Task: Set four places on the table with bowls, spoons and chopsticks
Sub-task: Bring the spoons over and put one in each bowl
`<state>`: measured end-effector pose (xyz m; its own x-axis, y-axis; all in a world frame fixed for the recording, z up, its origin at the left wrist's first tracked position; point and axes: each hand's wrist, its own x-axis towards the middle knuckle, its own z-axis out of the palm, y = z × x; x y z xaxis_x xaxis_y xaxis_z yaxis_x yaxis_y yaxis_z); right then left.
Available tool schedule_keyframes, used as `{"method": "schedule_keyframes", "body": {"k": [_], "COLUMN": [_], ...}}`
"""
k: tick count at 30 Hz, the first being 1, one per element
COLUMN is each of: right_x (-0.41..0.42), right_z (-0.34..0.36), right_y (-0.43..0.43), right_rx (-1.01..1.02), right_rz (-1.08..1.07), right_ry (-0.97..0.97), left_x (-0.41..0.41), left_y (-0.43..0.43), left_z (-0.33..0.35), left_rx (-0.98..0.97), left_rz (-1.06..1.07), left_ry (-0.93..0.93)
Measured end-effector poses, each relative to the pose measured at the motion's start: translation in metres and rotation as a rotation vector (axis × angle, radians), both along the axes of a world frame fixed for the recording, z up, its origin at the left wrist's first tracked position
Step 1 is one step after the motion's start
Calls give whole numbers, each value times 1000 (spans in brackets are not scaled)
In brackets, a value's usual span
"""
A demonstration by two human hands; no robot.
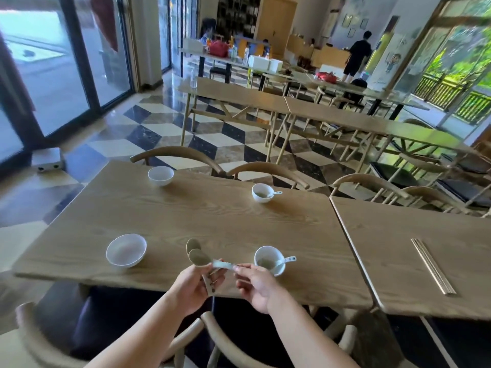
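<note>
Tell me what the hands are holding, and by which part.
Two spoons, stacked, held by their handles. The left hand grips the lower handle; the right hand pinches the upper handle's end. Their scoops point away, over the table.

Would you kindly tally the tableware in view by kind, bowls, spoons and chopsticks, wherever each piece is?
Bowls: 4, far left, far right, near left, near right.
Spoons: 4, one in the far right bowl, one in the near right bowl, two in hand.
Chopsticks: 1 bundle on the adjoining table; sticks uncountable.
Total: 9.
</note>
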<state>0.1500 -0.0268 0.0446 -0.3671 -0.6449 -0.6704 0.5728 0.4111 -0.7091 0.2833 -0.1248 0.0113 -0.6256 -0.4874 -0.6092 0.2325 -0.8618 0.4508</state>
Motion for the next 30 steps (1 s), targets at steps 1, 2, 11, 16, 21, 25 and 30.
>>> {"method": "schedule_keyframes", "body": {"k": [1,2,11,16,21,25,30], "right_x": [-7,-15,-59,-43,-11,22,69], "right_z": [1,2,-15,-39,-56,-65,-70], "right_y": [-6,-14,-97,-124,-152,-183,-222], "right_rx": [-15,-31,-61,53,128,162,178], "right_rz": [-19,-34,27,116,172,206,164], "right_ry": [-40,-87,-321,-363,-368,-367,-352], "left_x": [-3,-5,-3,34,80,115,160], "left_y": [-4,-7,-42,-55,-78,-105,-159], "left_z": [0,0,-8,-20,-28,-40,-60], "left_rx": [8,21,44,57,48,57,123], "left_rz": [15,39,255,416,484,509,494], "left_ry": [-3,-4,-129,-211,-247,-252,-235]}}
